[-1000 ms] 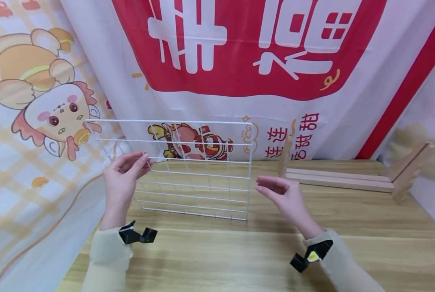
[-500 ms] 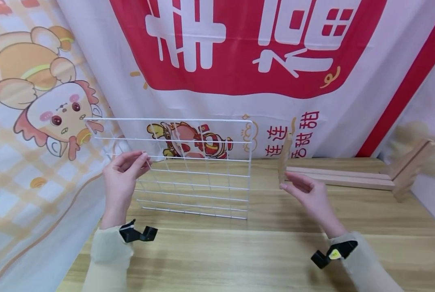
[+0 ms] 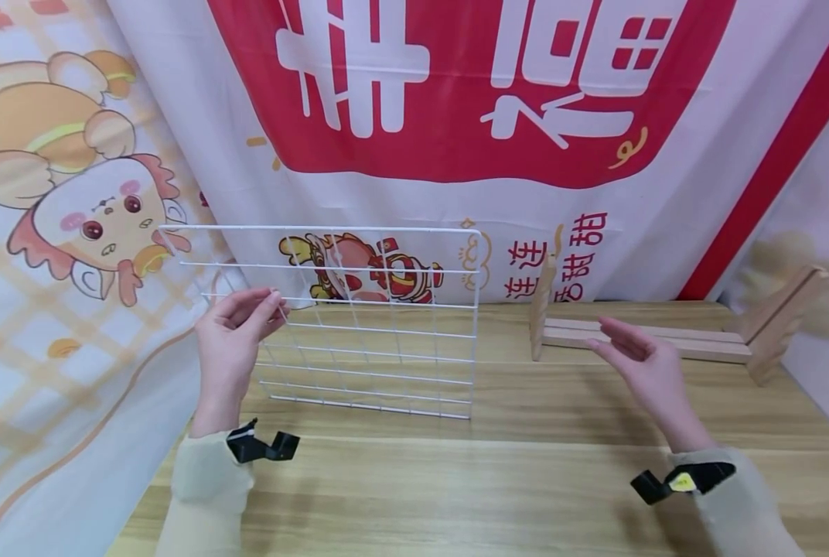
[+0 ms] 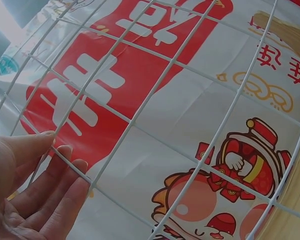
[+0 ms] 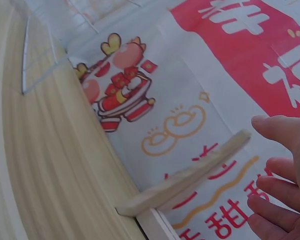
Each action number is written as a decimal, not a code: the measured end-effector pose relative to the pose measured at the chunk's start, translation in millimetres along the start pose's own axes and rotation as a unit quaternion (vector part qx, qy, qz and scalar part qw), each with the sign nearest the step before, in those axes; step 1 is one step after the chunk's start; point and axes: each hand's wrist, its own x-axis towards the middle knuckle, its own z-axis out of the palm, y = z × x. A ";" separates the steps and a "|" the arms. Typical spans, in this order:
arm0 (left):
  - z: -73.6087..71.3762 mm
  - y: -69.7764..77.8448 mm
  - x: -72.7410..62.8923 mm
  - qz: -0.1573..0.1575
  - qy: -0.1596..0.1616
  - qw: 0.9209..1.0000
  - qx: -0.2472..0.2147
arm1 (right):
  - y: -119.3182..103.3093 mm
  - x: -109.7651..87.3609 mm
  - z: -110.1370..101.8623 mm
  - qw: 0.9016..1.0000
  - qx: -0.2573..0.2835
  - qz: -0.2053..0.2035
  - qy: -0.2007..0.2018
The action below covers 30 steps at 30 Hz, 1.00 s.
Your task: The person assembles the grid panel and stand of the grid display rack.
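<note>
A white wire grid panel (image 3: 387, 303) stands upright over the wooden table, left of centre in the head view. My left hand (image 3: 232, 340) pinches one of its wires near the left side; in the left wrist view, thumb and fingers (image 4: 65, 200) meet around the wire. My right hand (image 3: 651, 375) holds nothing, its fingers extended and the thumb apart. In the head view it overlaps a wooden rack (image 3: 714, 350), a long base with an upright piece at each end. The right wrist view shows one upright end piece (image 5: 190, 172) near the fingertips.
The wood-grain table (image 3: 414, 487) runs beneath both hands. Behind it hangs a white cloth (image 3: 387, 201) printed with a red patch and cartoon figures. A checked cartoon cloth (image 3: 108, 371) covers the left side, and a pale cloth (image 3: 825, 193) hangs at the right.
My right hand has moved rightward, from beside the grid's right edge past the rack's left upright to in front of its base. The left hand and grid stay nearly still.
</note>
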 end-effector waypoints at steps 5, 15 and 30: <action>0.1 0.0 0.2 -0.002 0.001 1.000 -0.004 | 4.7 -1.9 -16.2 0.999 -0.011 0.015 0.026; 0.6 -0.3 0.7 -0.001 0.002 1.000 -0.015 | 20.3 -6.4 -42.9 0.996 0.025 0.017 0.085; 0.1 -1.2 0.3 0.003 0.003 1.000 -0.006 | 42.8 -15.4 -79.7 0.990 0.058 0.043 0.120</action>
